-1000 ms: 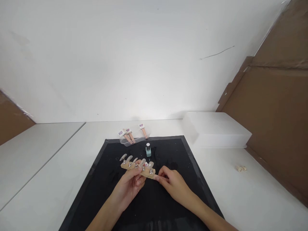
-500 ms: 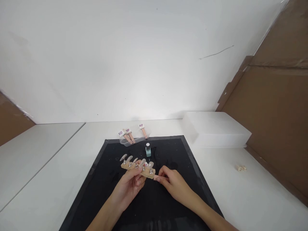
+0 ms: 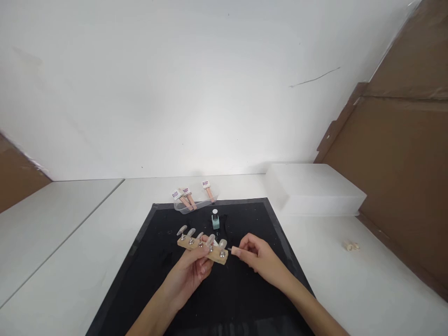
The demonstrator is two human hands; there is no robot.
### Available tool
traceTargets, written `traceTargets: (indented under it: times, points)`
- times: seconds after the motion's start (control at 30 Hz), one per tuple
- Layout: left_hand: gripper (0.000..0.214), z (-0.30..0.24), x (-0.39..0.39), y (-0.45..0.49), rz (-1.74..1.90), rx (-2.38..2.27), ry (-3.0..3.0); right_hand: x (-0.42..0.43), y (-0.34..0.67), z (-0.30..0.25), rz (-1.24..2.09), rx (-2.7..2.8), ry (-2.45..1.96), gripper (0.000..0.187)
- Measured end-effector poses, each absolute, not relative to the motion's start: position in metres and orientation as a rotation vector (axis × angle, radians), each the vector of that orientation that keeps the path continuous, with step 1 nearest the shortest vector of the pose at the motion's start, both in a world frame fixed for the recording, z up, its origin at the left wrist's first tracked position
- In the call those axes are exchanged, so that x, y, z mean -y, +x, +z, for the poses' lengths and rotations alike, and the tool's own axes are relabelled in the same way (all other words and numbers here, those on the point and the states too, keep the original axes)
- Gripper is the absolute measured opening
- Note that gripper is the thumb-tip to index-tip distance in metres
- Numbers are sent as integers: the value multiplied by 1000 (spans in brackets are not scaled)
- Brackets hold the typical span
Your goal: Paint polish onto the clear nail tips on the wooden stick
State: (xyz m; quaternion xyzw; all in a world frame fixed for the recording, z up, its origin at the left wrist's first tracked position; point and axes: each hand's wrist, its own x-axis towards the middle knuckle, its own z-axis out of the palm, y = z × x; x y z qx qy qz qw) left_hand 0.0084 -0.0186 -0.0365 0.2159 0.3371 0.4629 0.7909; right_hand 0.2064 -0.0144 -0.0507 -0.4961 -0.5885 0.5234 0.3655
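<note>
I'm gripping the wooden nail-tip stand (image 3: 202, 246) w/ my L hand (image 3: 191, 275), fingers wrapped under its middle, above the black mat (image 3: 154, 266) near the desk's (image 3: 367, 289) front edge. Its long axis is running L–R, dipping toward my R hand (image 3: 257, 256), which is pinching a small piece (can't tell what) just beside the stand's R end. A mint polish bottle (image 3: 215, 218) is standing just behind; there's open mat toward the front edge.

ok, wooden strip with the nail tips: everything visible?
The wooden strip is a pale, flat bar carrying five clear nail tips on small metal studs in a row. It is slanted, held above the black mat in the grip of the left hand, from below. The right hand, pinched shut, sits at its right end.
</note>
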Motion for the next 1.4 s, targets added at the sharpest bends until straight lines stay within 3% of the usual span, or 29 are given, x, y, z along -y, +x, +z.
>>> traceTargets:
  times: [0.27,0.5,1.4]
  points:
    - [23,-36,26,12,820,-806,741,13,222,-37,1422,1069,-887,16]
    - [28,-46,25,20,689,-840,899,20,218,-41,1484,1170,-644,14]
    - [26,-49,24,22,624,-790,926,20,220,-45,1434,1258,-604,8]
